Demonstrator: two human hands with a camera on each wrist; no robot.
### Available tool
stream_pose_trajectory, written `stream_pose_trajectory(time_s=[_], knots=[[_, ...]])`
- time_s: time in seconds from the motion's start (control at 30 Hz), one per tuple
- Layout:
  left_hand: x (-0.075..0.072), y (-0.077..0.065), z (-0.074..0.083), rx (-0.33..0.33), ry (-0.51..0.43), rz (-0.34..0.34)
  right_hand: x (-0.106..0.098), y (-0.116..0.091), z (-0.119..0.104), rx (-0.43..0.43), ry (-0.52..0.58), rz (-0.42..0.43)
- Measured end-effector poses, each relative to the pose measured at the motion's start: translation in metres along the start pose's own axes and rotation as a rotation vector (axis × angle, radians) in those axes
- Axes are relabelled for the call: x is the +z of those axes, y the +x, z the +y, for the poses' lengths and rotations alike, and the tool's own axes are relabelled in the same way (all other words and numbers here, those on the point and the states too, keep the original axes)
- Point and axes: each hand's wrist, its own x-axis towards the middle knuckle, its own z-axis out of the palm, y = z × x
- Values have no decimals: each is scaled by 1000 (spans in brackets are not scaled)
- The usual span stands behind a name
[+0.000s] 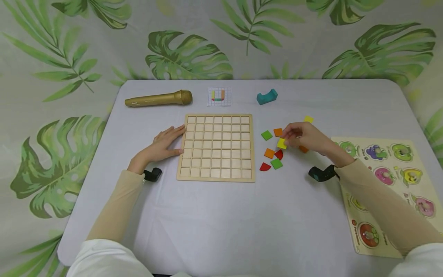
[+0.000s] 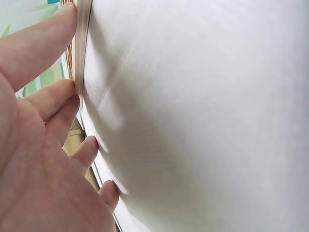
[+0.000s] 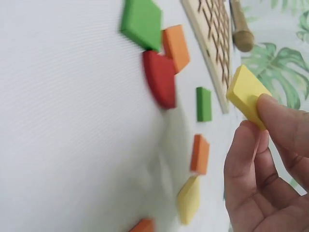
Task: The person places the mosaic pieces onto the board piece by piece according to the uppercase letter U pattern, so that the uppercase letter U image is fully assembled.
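My right hand [image 1: 309, 137] pinches a yellow square tile [image 1: 282, 144] between thumb and fingers. In the right wrist view the yellow tile [image 3: 245, 91] is raised off the white cloth. Around that hand lie loose tiles: green squares [image 1: 266, 135], orange squares [image 1: 269, 153], red quarter-rounds [image 1: 265, 167] and another yellow piece [image 1: 308, 119]. My left hand [image 1: 160, 145] touches the left edge of a wooden grid board [image 1: 216, 179], its fingers spread. From the left wrist, the thumb and index finger [image 2: 53, 99] meet the board's side [image 2: 83, 43]. The board's squares hold no tiles.
A gold microphone [image 1: 159, 99], a small printed pattern card [image 1: 219, 96] and a teal curved block [image 1: 267, 97] lie along the table's back. A wooden fruit puzzle board [image 1: 377, 141] is on the right, partly under my right forearm.
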Motion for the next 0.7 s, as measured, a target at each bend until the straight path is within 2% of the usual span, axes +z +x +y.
stream_pose_trajectory(time_s=[0.13, 0.3, 0.57, 0.7], knots=[[0, 0, -1, 15, 7, -4, 7, 22, -16, 8, 28, -9], [-1, 0, 1, 9, 9, -17, 22, 55, -39, -23, 71, -40], [-1, 1, 2, -1, 3, -27, 58, 110, -67, -110, 122, -109], [-2, 1, 3, -8, 1, -33, 78, 133, -77, -148, 110, -130]])
